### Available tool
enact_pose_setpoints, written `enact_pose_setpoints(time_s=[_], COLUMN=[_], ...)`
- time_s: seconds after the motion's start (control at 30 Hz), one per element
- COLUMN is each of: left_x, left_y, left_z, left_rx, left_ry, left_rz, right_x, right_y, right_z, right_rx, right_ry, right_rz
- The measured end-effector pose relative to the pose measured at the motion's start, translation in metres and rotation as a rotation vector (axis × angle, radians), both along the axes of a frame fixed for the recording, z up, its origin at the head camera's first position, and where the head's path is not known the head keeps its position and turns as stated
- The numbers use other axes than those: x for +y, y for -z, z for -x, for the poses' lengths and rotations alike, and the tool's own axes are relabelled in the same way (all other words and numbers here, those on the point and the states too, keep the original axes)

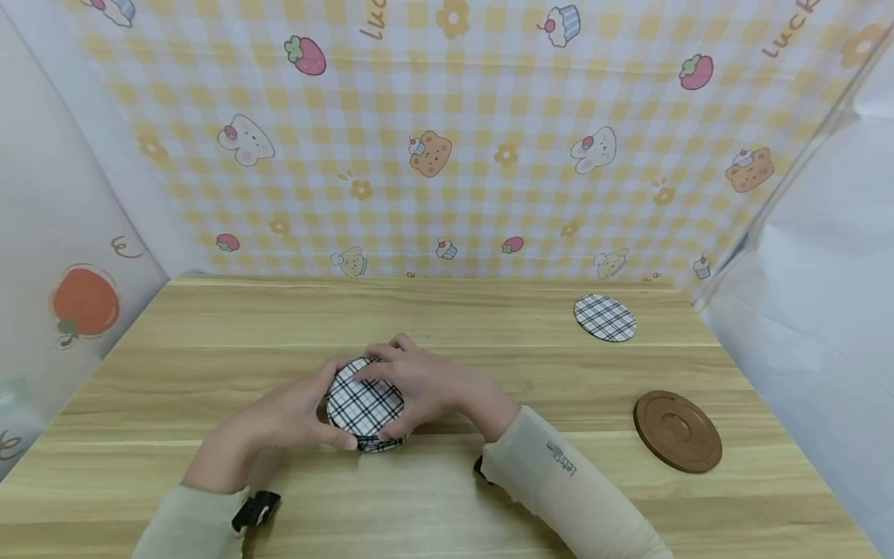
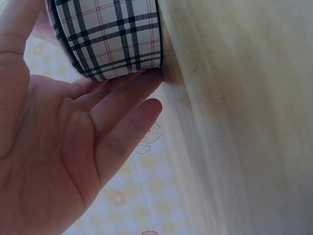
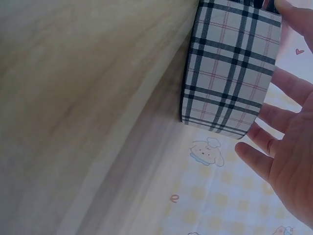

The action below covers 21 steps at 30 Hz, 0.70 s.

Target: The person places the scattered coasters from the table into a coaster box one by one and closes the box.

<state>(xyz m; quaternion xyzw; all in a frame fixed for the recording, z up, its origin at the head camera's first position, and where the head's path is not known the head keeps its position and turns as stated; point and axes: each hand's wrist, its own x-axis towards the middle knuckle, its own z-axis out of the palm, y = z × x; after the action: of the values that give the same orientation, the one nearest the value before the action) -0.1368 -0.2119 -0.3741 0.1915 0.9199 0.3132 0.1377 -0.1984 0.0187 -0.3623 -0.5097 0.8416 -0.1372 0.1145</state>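
Observation:
A stack of round plaid coasters (image 1: 365,405) sits on the wooden table (image 1: 489,349) near its middle. My left hand (image 1: 307,407) cups the stack from the left, thumb on its front edge. My right hand (image 1: 419,384) lies over its right side, with fingers on the top coaster and the thumb at the front right. In the left wrist view the left hand's fingers (image 2: 122,103) touch the rim of the stack (image 2: 112,39). The right wrist view has the right hand's fingers (image 3: 288,147) spread beside the stack (image 3: 230,68).
One plaid coaster (image 1: 604,317) lies alone at the back right. A brown round wooden dish (image 1: 677,431) rests near the table's right edge. A yellow checked cloth wall (image 1: 447,155) stands behind, with white side walls on both sides.

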Motion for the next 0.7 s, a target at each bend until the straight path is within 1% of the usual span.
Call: enact_pose_setpoints(time_s=[0.4, 0.6, 0.7], left_x=[0.0, 0.001, 0.0], left_y=[-0.003, -0.003, -0.002], left_z=[0.0, -0.001, -0.001], left_rx=[0.005, -0.001, -0.004], left_ry=[-0.007, -0.005, -0.01], left_rz=[0.011, -0.002, -0.01], right_x=[0.002, 0.013, 0.024], right_y=[-0.002, -0.001, -0.001], right_z=[-0.001, 0.004, 0.008], right_rx=[0.001, -0.045, -0.075], right_ry=[0.007, 0.016, 0.044], right_rz=[-0.017, 0.021, 0.053])
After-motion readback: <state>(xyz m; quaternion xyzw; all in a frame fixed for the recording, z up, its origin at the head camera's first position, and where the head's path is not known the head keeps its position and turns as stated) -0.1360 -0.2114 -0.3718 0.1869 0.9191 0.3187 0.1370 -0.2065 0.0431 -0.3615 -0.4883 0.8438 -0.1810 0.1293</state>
